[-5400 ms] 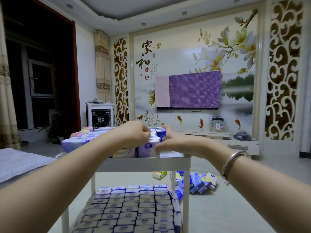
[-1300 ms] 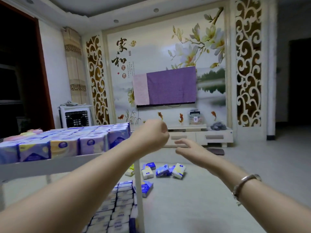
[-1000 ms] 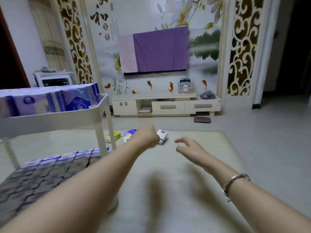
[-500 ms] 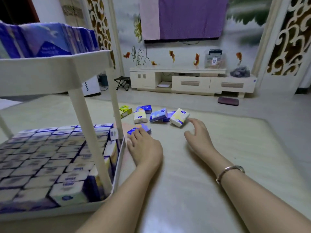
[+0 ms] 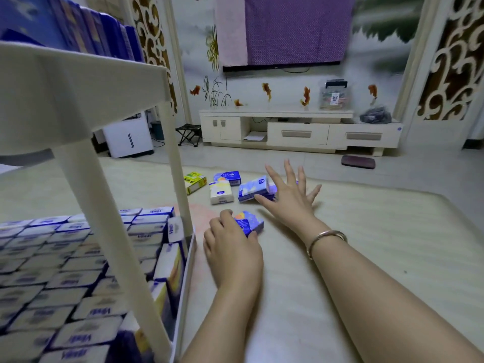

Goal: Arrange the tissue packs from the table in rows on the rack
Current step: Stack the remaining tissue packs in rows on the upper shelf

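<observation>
Pale floor mat beside white rack — lower shelf packs read "Vinda". Left hand now curled around blue tissue pack, previously only touching; right hand spread flat, reaching farther over loose packs.
</observation>
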`<state>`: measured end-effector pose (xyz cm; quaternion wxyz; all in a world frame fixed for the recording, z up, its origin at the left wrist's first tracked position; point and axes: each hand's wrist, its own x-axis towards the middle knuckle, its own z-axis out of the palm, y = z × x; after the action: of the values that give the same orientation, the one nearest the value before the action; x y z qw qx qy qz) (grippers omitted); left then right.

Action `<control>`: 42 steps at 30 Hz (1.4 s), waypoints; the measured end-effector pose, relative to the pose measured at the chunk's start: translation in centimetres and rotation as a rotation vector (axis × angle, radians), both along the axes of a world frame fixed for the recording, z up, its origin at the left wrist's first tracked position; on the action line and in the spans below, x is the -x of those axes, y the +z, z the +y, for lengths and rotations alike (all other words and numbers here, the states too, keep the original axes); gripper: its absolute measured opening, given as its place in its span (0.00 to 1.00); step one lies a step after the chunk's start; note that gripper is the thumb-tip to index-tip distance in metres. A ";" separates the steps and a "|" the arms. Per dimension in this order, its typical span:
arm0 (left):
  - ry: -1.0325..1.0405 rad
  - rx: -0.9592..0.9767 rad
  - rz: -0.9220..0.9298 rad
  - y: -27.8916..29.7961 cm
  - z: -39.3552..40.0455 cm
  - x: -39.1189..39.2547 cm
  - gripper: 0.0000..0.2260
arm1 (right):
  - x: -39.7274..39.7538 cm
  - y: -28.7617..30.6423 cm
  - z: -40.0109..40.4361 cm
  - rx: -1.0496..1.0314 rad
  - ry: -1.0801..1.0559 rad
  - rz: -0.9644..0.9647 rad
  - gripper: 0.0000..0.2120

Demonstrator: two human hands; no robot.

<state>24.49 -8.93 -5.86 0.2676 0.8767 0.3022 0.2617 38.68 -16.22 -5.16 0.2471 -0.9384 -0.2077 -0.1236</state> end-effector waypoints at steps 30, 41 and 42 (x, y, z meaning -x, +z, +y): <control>-0.558 1.195 -0.497 2.2 -1.4 -0.6 0.04 | 10.6 0.6 -6.7 -0.188 0.387 -0.496 0.20; -0.426 1.669 -0.636 2.9 -1.3 -0.1 0.18 | 11.0 2.8 -7.1 -0.921 0.268 0.121 0.19; -0.428 1.690 -0.614 2.9 -1.6 0.0 0.21 | 10.7 3.1 -7.3 -1.033 0.171 0.195 0.16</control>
<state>24.53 -10.48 -2.96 0.9295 0.3192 0.1402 0.1203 28.03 -23.57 -2.08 0.7045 -0.6811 -0.1716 -0.1014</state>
